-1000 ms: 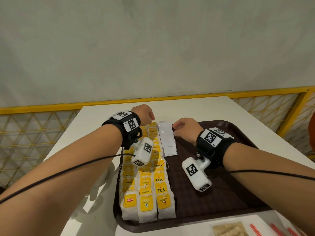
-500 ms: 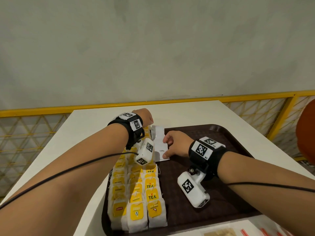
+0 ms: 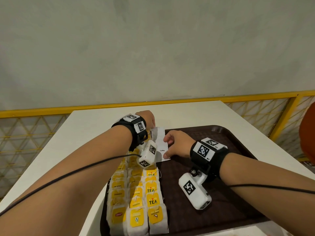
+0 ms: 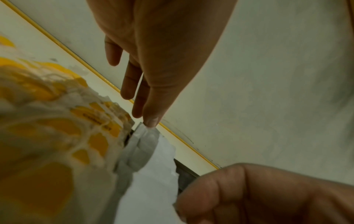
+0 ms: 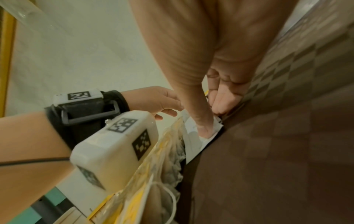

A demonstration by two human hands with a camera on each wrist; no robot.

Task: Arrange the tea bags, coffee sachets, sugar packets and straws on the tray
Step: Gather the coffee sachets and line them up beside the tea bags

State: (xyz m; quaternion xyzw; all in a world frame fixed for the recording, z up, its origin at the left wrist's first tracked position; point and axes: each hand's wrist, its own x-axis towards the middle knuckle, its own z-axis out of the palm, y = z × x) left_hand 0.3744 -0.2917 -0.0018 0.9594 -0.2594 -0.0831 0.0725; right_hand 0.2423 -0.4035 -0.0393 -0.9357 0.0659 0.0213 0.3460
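Note:
A dark brown tray [image 3: 238, 210] holds rows of yellow-tagged tea bags [image 3: 136, 201] along its left side. Beyond them lies a small stack of white coffee sachets [image 3: 160, 142], next to the tea bags. My left hand [image 3: 150, 120] reaches over the far end; in the left wrist view its straight fingertips [image 4: 151, 119] touch the sachets' [image 4: 153, 166] far edge. My right hand [image 3: 175, 145] holds the stack's right edge, thumb [image 5: 203, 128] pressed on the near corner of the sachets [image 5: 192, 144], fingers curled alongside.
The tray sits on a white table [image 3: 85, 142] with a yellow mesh railing [image 3: 255, 97] and a grey wall behind. An orange-red object [image 3: 308, 133] shows at the right edge. The tray's right half [image 5: 268, 166] is bare.
My right hand has slid from the sachets' far end back along their right edge to the near corner. The left hand stays at the far end. The view has drifted.

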